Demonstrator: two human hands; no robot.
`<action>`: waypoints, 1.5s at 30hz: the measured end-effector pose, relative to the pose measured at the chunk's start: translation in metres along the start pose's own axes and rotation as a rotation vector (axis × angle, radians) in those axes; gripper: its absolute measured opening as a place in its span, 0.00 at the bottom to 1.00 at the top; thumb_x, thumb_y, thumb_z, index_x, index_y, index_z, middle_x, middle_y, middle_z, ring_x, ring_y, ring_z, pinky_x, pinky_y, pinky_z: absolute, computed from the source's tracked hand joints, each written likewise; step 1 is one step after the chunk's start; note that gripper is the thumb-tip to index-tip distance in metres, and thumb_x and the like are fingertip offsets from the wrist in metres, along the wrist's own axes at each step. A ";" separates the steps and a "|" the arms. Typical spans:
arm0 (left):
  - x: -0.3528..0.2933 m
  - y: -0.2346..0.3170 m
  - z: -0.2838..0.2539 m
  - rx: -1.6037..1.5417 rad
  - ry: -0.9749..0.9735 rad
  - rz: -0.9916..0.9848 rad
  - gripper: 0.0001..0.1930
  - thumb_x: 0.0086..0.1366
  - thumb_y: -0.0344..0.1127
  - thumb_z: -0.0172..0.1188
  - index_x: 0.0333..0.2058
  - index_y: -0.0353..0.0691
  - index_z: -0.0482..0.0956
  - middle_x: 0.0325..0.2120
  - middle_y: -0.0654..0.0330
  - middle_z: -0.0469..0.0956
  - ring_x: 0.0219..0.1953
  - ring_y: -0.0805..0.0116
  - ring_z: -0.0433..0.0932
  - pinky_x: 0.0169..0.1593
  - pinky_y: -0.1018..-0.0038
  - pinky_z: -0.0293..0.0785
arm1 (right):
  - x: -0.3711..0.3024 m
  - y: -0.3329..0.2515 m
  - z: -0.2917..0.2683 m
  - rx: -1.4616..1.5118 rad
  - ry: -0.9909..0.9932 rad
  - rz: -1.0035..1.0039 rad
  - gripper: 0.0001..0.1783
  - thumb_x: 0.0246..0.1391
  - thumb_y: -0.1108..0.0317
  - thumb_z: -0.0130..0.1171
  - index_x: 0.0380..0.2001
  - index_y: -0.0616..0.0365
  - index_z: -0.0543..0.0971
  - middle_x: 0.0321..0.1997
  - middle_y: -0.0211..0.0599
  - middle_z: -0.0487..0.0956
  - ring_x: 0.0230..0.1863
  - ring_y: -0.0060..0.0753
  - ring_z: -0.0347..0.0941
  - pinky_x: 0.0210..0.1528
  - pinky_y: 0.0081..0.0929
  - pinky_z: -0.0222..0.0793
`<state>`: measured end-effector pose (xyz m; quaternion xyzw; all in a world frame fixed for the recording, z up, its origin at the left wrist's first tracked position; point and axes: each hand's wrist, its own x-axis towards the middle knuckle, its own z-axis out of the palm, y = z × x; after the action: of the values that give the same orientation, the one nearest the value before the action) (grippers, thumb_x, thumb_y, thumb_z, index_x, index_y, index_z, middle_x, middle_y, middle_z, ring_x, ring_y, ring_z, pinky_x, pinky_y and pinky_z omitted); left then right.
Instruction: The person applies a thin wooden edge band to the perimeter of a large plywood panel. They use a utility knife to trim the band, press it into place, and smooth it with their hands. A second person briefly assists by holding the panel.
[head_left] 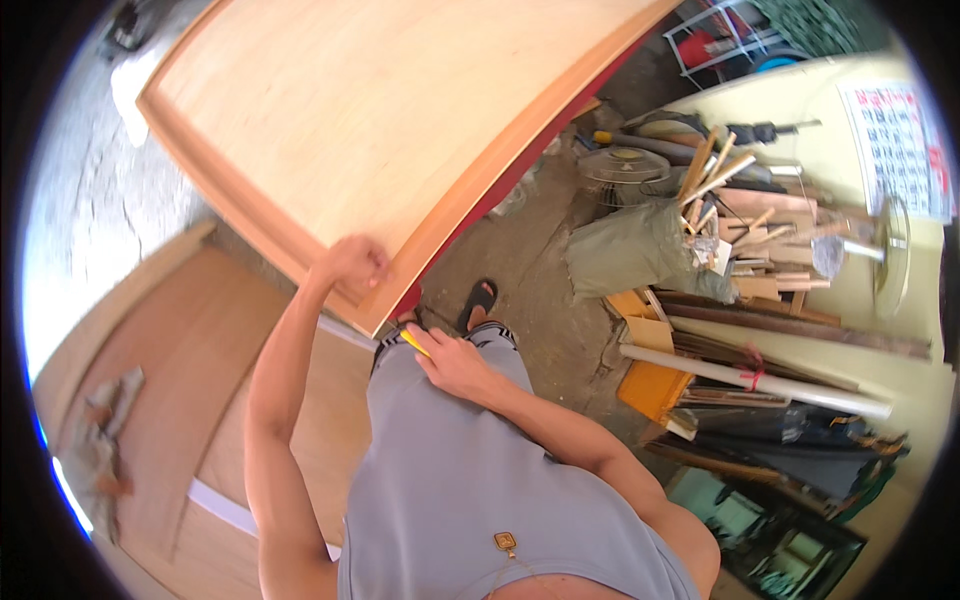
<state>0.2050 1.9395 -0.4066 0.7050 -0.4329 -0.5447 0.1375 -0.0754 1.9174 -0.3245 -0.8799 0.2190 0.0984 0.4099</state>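
A large pale wooden panel [380, 110] with a raised wooden border stretches away in front of me. At its near corner my left hand [350, 265] is curled closed over the border, slightly blurred; what its fingers hold, if anything, is hidden. Close to my lap and just below that corner, my right hand [455, 365] grips a slim yellow tool [415, 343]. Only part of this tool shows, so its exact kind cannot be told. It points toward the panel corner, apart from the wood.
Brown boards [240, 340] lie to the left, with a crumpled cloth [110, 440] on them. To the right are a sack of wood offcuts [630, 245], a fan [625, 165], a long white pipe [790, 385] and stacked timber. A red edge [500, 195] shows under the panel.
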 end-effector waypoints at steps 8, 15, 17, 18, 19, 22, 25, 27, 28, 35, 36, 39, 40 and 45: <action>0.022 0.037 0.009 -0.020 0.342 0.003 0.22 0.48 0.51 0.74 0.34 0.40 0.84 0.25 0.63 0.81 0.31 0.71 0.80 0.37 0.72 0.76 | -0.048 0.100 -0.061 0.303 0.547 0.120 0.26 0.59 0.63 0.56 0.60 0.61 0.69 0.48 0.50 0.78 0.48 0.52 0.76 0.51 0.39 0.71; 0.087 0.106 0.012 0.019 0.595 -0.167 0.25 0.47 0.53 0.74 0.39 0.41 0.83 0.31 0.58 0.83 0.36 0.65 0.82 0.43 0.69 0.76 | -0.092 0.215 -0.123 0.659 0.731 0.376 0.26 0.57 0.67 0.59 0.58 0.64 0.71 0.43 0.48 0.80 0.40 0.36 0.77 0.44 0.30 0.72; 0.106 0.115 0.009 0.010 0.653 -0.206 0.24 0.48 0.51 0.74 0.39 0.41 0.83 0.33 0.57 0.84 0.37 0.64 0.82 0.43 0.68 0.77 | -0.110 0.244 -0.147 0.703 0.768 0.396 0.25 0.56 0.67 0.60 0.57 0.65 0.72 0.42 0.49 0.81 0.39 0.37 0.79 0.45 0.30 0.73; 0.111 0.117 0.005 0.008 0.684 -0.217 0.24 0.48 0.51 0.74 0.39 0.41 0.83 0.33 0.56 0.84 0.38 0.63 0.82 0.43 0.68 0.77 | -0.115 0.266 -0.156 0.661 0.802 0.352 0.25 0.56 0.68 0.60 0.56 0.65 0.72 0.41 0.48 0.81 0.38 0.35 0.79 0.44 0.30 0.73; 0.115 0.120 0.008 0.003 0.703 -0.228 0.23 0.48 0.50 0.74 0.38 0.40 0.83 0.34 0.55 0.84 0.38 0.63 0.82 0.44 0.67 0.77 | -0.122 0.287 -0.162 0.616 0.836 0.321 0.25 0.56 0.68 0.60 0.56 0.65 0.72 0.40 0.47 0.81 0.36 0.34 0.78 0.43 0.29 0.73; 0.135 0.131 0.010 0.034 0.832 -0.253 0.22 0.48 0.49 0.74 0.37 0.40 0.84 0.34 0.54 0.83 0.39 0.62 0.82 0.44 0.66 0.77 | -0.143 0.325 -0.199 0.656 0.901 0.340 0.24 0.57 0.67 0.60 0.56 0.63 0.72 0.36 0.40 0.80 0.28 0.25 0.76 0.34 0.23 0.72; 0.158 0.161 0.006 -0.009 0.807 -0.324 0.25 0.48 0.47 0.73 0.42 0.40 0.82 0.37 0.53 0.83 0.41 0.60 0.81 0.45 0.65 0.76 | -0.152 0.350 -0.240 0.905 0.985 0.392 0.17 0.61 0.61 0.57 0.48 0.59 0.73 0.30 0.32 0.78 0.19 0.19 0.71 0.19 0.18 0.65; 0.172 0.180 0.002 0.008 0.822 -0.341 0.26 0.48 0.47 0.73 0.44 0.40 0.81 0.37 0.52 0.82 0.42 0.59 0.81 0.46 0.65 0.76 | -0.150 0.368 -0.261 1.095 0.977 0.406 0.14 0.63 0.59 0.56 0.43 0.58 0.73 0.26 0.31 0.76 0.17 0.20 0.70 0.17 0.19 0.65; 0.181 0.183 -0.002 0.016 0.827 -0.344 0.27 0.48 0.47 0.73 0.45 0.40 0.81 0.38 0.52 0.82 0.42 0.59 0.81 0.46 0.64 0.76 | -0.144 0.374 -0.271 1.194 0.963 0.411 0.13 0.64 0.59 0.55 0.41 0.57 0.73 0.24 0.30 0.75 0.16 0.20 0.69 0.16 0.20 0.64; 0.251 0.243 -0.038 -0.082 0.802 -0.319 0.27 0.50 0.48 0.72 0.46 0.40 0.80 0.38 0.53 0.83 0.42 0.61 0.81 0.47 0.65 0.76 | -0.065 0.401 -0.343 1.346 0.848 0.429 0.14 0.65 0.55 0.53 0.36 0.55 0.72 0.22 0.31 0.75 0.15 0.22 0.70 0.16 0.22 0.68; 0.261 0.244 -0.046 -0.131 0.792 -0.276 0.26 0.52 0.48 0.71 0.47 0.40 0.80 0.37 0.54 0.83 0.40 0.63 0.81 0.45 0.66 0.76 | -0.050 0.402 -0.356 1.353 0.814 0.437 0.14 0.65 0.55 0.52 0.36 0.55 0.72 0.22 0.31 0.75 0.15 0.23 0.70 0.16 0.22 0.68; 0.289 0.254 -0.069 -0.324 0.734 -0.178 0.22 0.60 0.47 0.66 0.47 0.40 0.80 0.36 0.57 0.83 0.37 0.69 0.79 0.41 0.69 0.76 | -0.010 0.409 -0.397 1.353 0.686 0.454 0.15 0.66 0.54 0.51 0.36 0.54 0.72 0.22 0.33 0.75 0.16 0.26 0.71 0.17 0.25 0.69; 0.299 0.268 -0.079 -0.416 0.696 -0.157 0.20 0.63 0.47 0.63 0.47 0.40 0.80 0.36 0.59 0.83 0.35 0.71 0.79 0.39 0.71 0.75 | 0.005 0.416 -0.411 1.389 0.673 0.464 0.15 0.66 0.53 0.51 0.37 0.54 0.72 0.22 0.33 0.75 0.16 0.27 0.71 0.17 0.26 0.69; 0.312 0.363 -0.149 -0.903 0.402 0.265 0.29 0.73 0.53 0.43 0.55 0.29 0.73 0.51 0.48 0.78 0.50 0.55 0.78 0.56 0.60 0.71 | 0.069 0.459 -0.481 1.633 0.513 0.403 0.19 0.65 0.47 0.50 0.38 0.52 0.72 0.21 0.34 0.74 0.16 0.31 0.71 0.20 0.29 0.69</action>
<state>0.1803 1.4475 -0.3127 0.6049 -0.2051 -0.5090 0.5769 -0.2316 1.2677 -0.3500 -0.2513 0.4574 -0.2192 0.8244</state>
